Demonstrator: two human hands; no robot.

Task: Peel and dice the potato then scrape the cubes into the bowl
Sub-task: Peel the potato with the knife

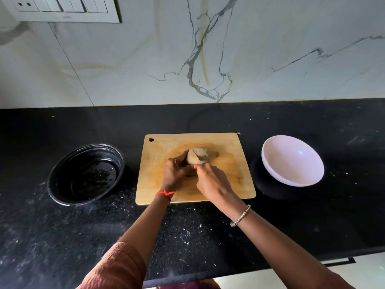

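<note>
Just left of the cutting board [229, 147], a round black container [68, 161] sits on the speckled dark bench [208, 226]. At the board's centre, the left grip [176, 173] curls around the near-left end of the unpeeled potato [203, 153], holding it on the wood. A knife [195, 157] blade lies across the potato's skin, held by the right grip [212, 182], fingers closed round the handle. Right of the board, well apart from the potato, stands the white bowl [270, 163].
</note>
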